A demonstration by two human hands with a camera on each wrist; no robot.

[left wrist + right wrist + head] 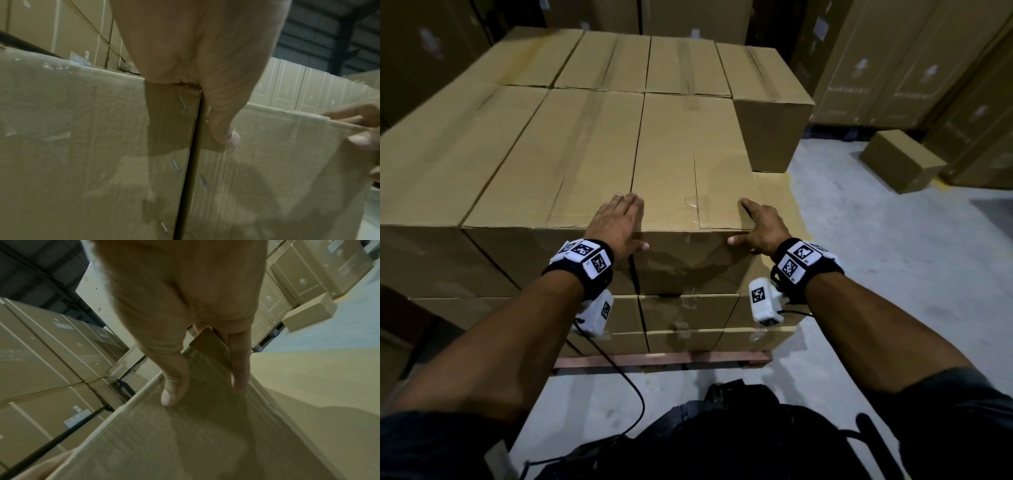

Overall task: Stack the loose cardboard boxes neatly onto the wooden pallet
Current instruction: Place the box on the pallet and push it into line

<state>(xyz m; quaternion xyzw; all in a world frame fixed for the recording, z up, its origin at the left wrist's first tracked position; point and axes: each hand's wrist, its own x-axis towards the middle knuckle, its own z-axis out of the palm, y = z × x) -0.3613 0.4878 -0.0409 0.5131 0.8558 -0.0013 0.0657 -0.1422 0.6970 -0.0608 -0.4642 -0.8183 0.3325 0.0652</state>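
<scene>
The front-right cardboard box (681, 164) of the top layer is set on the stack on the wooden pallet (664, 359), its left side close against the neighbouring box (571, 154), with a narrow dark seam seen between them in the left wrist view. It is held at its near top edge by both hands. The left hand (619, 226) is laid flat over the near left corner, fingers straight on the top and the thumb pressed on the front face. The right hand (763, 228) is spread on the near right corner, fingers extended along the top and right edge, thumb on the front face. To the right of this box a gap in the top layer is seen, with the layer below left bare. Behind the gap a box (763, 102) of the back row is placed. A loose box (900, 161) is seen on the concrete floor (876, 274) to the right, near tall stacked cartons (914, 68).
</scene>
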